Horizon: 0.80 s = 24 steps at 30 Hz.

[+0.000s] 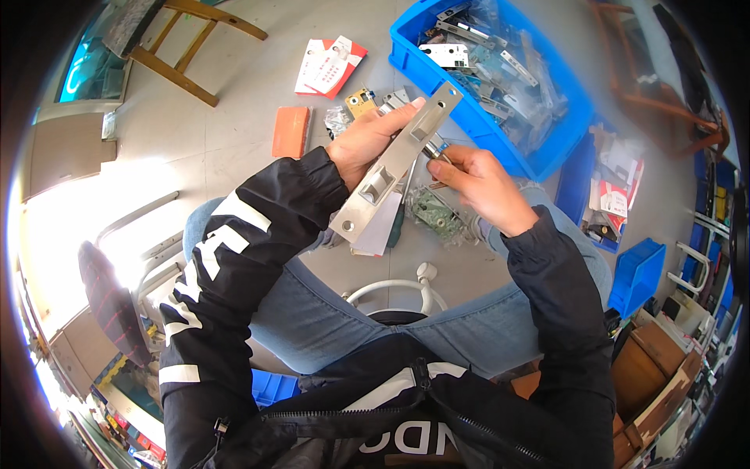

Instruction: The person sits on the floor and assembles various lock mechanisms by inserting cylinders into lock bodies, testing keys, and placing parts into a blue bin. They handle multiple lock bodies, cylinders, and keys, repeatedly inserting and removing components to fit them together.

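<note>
My left hand [364, 142] is closed around a mortise lock [400, 160], held tilted above my knees. Its long silver faceplate with a latch bolt and screw holes points up at me; the lock body is mostly hidden beneath. At the faceplate's right side, my right hand [486, 186] pinches a short shiny metal piece that looks like a lock cylinder [432, 148]. Whether that piece sits inside the lock cannot be made out. Below the hands, a bagged greenish lock part [439, 213] lies on the floor between my feet.
Ahead stands a blue crate [402, 64] full of lock parts and plastic bags. Red-and-white boxes [332, 69], an orange box [291, 131] and a brass-coloured lock part [361, 102] lie on the floor. A wooden stool [176, 66] is far left, a small blue bin [637, 275] right.
</note>
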Tool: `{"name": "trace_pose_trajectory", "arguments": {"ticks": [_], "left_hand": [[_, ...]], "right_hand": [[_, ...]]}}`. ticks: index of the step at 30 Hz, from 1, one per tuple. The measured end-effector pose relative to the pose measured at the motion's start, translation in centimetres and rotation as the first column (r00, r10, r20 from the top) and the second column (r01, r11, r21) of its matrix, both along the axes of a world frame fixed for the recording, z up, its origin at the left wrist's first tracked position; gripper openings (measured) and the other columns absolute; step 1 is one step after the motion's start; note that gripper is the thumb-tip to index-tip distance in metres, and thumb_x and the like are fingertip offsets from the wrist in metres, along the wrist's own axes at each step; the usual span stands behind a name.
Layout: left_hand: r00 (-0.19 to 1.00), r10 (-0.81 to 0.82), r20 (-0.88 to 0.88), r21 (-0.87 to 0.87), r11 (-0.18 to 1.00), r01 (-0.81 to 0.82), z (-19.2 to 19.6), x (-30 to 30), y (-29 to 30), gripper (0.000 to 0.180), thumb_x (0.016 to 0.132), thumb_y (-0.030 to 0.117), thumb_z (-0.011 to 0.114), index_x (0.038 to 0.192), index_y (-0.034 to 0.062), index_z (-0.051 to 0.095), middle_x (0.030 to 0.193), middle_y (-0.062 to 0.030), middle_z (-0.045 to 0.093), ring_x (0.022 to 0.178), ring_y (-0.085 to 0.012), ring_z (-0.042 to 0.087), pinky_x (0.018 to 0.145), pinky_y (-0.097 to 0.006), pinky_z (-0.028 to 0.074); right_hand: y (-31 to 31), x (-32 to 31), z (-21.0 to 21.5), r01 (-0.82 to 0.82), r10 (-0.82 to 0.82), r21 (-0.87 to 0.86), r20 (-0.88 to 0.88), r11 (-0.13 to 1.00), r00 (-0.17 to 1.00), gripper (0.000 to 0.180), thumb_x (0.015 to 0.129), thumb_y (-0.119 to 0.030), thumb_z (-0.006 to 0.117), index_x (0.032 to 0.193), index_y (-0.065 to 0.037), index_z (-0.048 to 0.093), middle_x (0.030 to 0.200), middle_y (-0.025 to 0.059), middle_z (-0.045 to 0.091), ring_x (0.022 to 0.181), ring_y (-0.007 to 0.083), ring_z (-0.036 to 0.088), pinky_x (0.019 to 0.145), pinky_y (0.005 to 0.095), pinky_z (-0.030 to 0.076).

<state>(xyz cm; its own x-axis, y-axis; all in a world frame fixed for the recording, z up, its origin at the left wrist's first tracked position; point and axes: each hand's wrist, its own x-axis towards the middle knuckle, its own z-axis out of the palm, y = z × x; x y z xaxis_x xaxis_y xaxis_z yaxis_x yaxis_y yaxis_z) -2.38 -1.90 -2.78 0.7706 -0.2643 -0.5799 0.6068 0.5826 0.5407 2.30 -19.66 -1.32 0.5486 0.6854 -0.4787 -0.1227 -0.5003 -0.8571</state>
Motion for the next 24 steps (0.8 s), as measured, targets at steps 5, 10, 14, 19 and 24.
{"name": "trace_pose_trajectory", "arguments": {"ticks": [5, 10, 14, 19, 24], "left_hand": [[0.999, -0.011, 0.04, -0.003, 1.0, 0.011, -0.7, 0.0, 0.6, 0.029, 0.084, 0.037, 0.053, 0.085, 0.0089, 0.058, 0.07, -0.0002, 0.057, 0.057, -0.0081, 0.055, 0.049, -0.023, 0.047], [0.999, 0.009, 0.037, 0.004, 1.0, -0.009, 0.0, -0.1, 0.5, 0.031, 0.086, 0.038, 0.05, 0.09, 0.0076, 0.056, 0.066, 0.0006, 0.051, 0.053, -0.0072, 0.048, 0.045, -0.022, 0.039], [0.995, 0.034, 0.093, 0.076, 0.996, -0.041, 1.1, 0.2, 0.4, 0.037, 0.091, 0.039, 0.04, 0.103, 0.007, 0.054, 0.059, 0.0023, 0.04, 0.045, -0.0051, 0.034, 0.037, -0.019, 0.024], [0.983, -0.015, 0.181, 0.081, 0.997, 0.001, 1.4, 0.3, 0.5, 0.042, 0.091, 0.042, 0.038, 0.11, 0.0068, 0.05, 0.064, 0.0004, 0.045, 0.047, -0.0047, 0.036, 0.037, -0.018, 0.024], [0.977, -0.025, 0.213, 0.093, 0.996, 0.005, 1.1, 0.3, 0.3, 0.046, 0.09, 0.045, 0.037, 0.113, 0.0069, 0.048, 0.066, -0.0011, 0.046, 0.047, -0.0046, 0.035, 0.037, -0.017, 0.024]], "right_hand": [[-0.1, -0.4, -1.1, 0.043, -0.042, -0.033, 0.04, 0.999, 0.998, 0.032, 0.082, -0.026, 0.056, 0.07, 0.003, 0.052, 0.055, 0.0035, 0.041, 0.053, 0.0099, 0.034, 0.048, 0.0286, 0.028], [0.0, -0.4, -1.1, 0.105, -0.07, 0.102, -0.301, 0.989, 0.951, 0.027, 0.088, -0.028, 0.048, 0.079, -0.003, 0.051, 0.056, -0.0058, 0.039, 0.048, 0.0025, 0.026, 0.043, 0.0192, 0.024], [0.0, 0.0, -0.5, 0.308, -0.078, 0.178, -0.743, 0.935, 0.665, 0.037, 0.092, -0.035, 0.036, 0.071, -0.005, 0.045, 0.053, -0.0068, 0.022, 0.045, 0.0041, 0.02, 0.041, 0.0193, 0.022], [0.4, -0.1, -0.7, 0.479, 0.152, 0.252, -0.959, 0.841, 0.239, 0.042, 0.093, -0.039, 0.027, 0.063, -0.011, 0.034, 0.052, -0.0057, 0.02, 0.043, 0.0058, 0.02, 0.039, 0.0204, 0.022], [0.3, -1.1, -0.8, 0.591, 0.163, 0.219, -0.976, 0.777, 0.147, 0.043, 0.092, -0.041, 0.028, 0.059, -0.013, 0.031, 0.049, -0.0049, 0.02, 0.041, 0.0072, 0.02, 0.038, 0.0217, 0.022]]}}
